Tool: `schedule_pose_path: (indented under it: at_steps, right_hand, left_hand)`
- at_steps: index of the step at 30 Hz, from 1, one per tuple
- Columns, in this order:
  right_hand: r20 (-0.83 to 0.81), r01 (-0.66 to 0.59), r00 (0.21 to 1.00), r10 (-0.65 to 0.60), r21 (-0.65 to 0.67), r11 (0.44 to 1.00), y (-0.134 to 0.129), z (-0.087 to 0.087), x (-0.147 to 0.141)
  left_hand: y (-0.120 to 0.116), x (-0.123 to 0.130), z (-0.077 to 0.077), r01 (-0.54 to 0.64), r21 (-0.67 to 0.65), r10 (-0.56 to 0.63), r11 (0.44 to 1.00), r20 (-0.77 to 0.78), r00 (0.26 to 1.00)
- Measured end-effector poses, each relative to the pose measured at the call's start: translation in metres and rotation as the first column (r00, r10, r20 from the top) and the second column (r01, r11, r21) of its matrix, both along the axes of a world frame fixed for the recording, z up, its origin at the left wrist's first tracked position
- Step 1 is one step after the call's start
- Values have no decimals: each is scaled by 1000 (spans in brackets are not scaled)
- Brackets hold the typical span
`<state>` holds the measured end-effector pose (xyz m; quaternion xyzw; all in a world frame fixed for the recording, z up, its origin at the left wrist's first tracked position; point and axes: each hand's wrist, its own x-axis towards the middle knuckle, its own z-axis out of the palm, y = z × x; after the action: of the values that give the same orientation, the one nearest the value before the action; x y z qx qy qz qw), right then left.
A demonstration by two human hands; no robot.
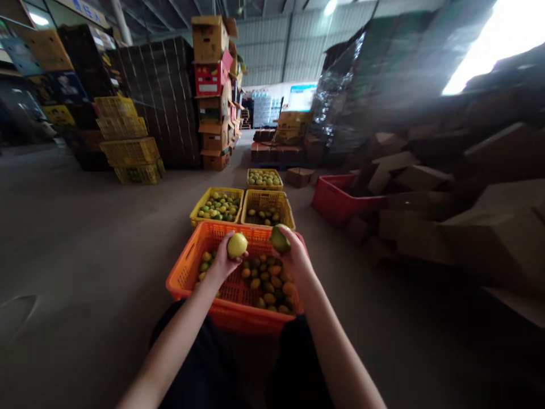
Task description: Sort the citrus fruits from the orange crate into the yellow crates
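Observation:
My left hand (224,257) is closed around a yellow lemon (237,245), held up over the orange crate. In my right hand (295,254) is a green lemon (280,238), gripped at about the same height. Below both hands stands the orange plastic crate (184,262) between my knees. Inside it, a heap of yellow, orange-tinted and dark green lemons (269,281) lies on the right. A smaller group of lemons (206,264) sits on the left, partly hidden by my left arm. Red-orange slatted floor shows between the two groups.
Beyond the orange crate are a yellow crate (196,211) full of green and yellow lemons, another yellow crate (289,213) with fewer, and a third full crate (265,186). A red bin (332,201) and piled cardboard (426,221) lie right. Stacked yellow crates (128,147) stand left.

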<state>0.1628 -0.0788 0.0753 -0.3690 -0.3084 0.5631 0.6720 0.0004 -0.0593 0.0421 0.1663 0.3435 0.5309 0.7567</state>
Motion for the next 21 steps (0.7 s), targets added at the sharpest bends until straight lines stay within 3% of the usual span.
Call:
schedule_pose_path:
  at_steps: [4, 10, 12, 16, 21]
  right_hand:
    - [-32, -36, 999, 36, 4, 999, 22, 11, -17]
    - [-182, -38, 983, 11, -147, 988, 56, -17, -26]
    - [-180, -32, 984, 6, -141, 989, 62, -30, -22]
    - [-126, 93, 986, -113, -151, 984, 67, -50, -9]
    - [-112, 124, 983, -146, -184, 975, 70, -56, 1]
  left_hand:
    - [11, 7, 0, -100, -34, 102, 994, 71, 992]
    - [34, 30, -3, -332, -174, 361, 927, 171, 917]
    - [39, 42, -4, -359, -179, 390, 916, 188, 901]
    - [43, 67, -9, -395, -200, 432, 897, 195, 881]
    - [48, 83, -16, -325, -254, 378, 911, 199, 904]
